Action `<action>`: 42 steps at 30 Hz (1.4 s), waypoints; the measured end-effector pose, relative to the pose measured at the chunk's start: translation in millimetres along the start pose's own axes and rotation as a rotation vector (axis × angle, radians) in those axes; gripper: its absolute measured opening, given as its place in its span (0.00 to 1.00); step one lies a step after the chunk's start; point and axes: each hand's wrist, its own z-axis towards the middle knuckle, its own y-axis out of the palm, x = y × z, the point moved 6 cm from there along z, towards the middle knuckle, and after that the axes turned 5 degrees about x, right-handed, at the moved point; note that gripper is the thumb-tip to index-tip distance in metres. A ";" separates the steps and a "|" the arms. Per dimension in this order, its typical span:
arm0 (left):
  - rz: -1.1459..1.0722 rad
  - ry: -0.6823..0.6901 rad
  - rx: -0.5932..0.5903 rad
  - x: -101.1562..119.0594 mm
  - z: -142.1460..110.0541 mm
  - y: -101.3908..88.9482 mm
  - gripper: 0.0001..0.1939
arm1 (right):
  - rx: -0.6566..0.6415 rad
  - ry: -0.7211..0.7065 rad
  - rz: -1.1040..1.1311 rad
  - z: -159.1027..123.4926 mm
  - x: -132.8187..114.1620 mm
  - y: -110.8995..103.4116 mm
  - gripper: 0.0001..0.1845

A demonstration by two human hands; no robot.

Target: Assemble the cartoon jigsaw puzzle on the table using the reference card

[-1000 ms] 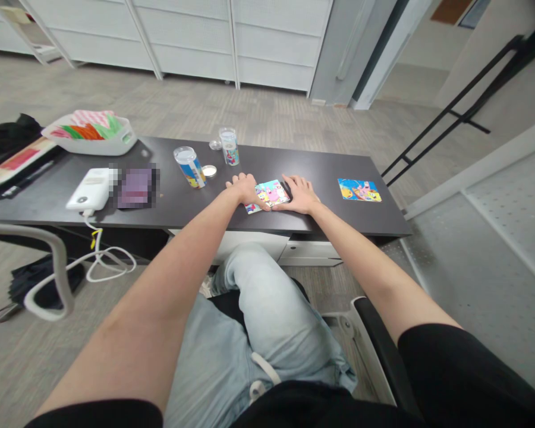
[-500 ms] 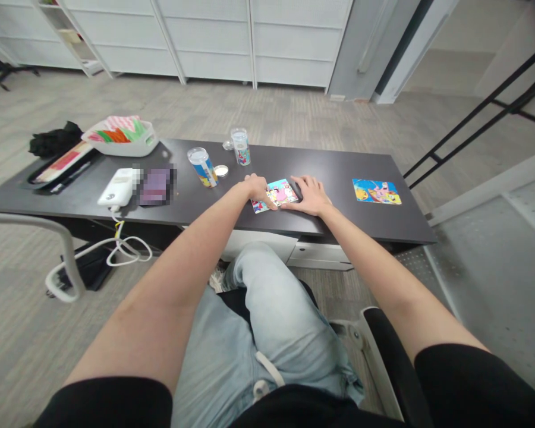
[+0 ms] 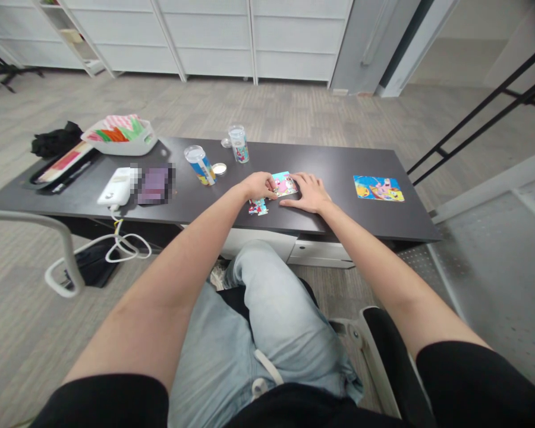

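Note:
A small jigsaw puzzle (image 3: pixel 285 184) with a bright cartoon picture lies on the dark table between my hands. A section of joined puzzle pieces (image 3: pixel 258 207) sits apart from it, at its lower left and partly under my wrist. At the puzzle's left edge, my left hand (image 3: pixel 259 186) is closed, thumb and fingers pinched on a puzzle piece that they mostly hide. My right hand (image 3: pixel 310 193) is open, its fingers spread flat along the right edge of the puzzle. Farther right lies a blue cartoon puzzle (image 3: pixel 378 188), whole and flat.
Two clear cartoon-printed canisters (image 3: pixel 200 166) (image 3: pixel 239 145) stand left of the puzzle, with round lids (image 3: pixel 219 169) beside them. Left are a white power bank (image 3: pixel 118 187) with a cable, a blurred purple item (image 3: pixel 154 185), and a white basket (image 3: pixel 120 141) of colourful packets.
The puzzle's lower-left section has come away from the main part. My left hand has drawn its fingers into a pinch at the edge. My right hand stays spread.

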 end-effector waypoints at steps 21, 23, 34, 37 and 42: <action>-0.004 0.103 0.323 -53.2 -68.5 20.2 0.32 | -0.062 -0.152 -0.053 84.9 17.0 -0.6 0.70; 0.001 0.123 0.323 -50.2 -53.5 18.0 0.30 | -0.056 -0.151 -0.032 87.6 18.1 -1.5 0.68; 0.000 0.073 0.314 -27.1 8.0 9.4 0.22 | -0.109 -0.204 0.133 92.1 21.0 -2.0 0.58; 0.010 0.068 0.339 -20.4 15.1 9.2 0.20 | -0.100 -0.235 0.215 94.4 20.0 -1.5 0.56; 0.020 0.073 0.370 -12.7 14.1 6.4 0.21 | -0.108 -0.264 0.402 96.8 13.8 2.3 0.56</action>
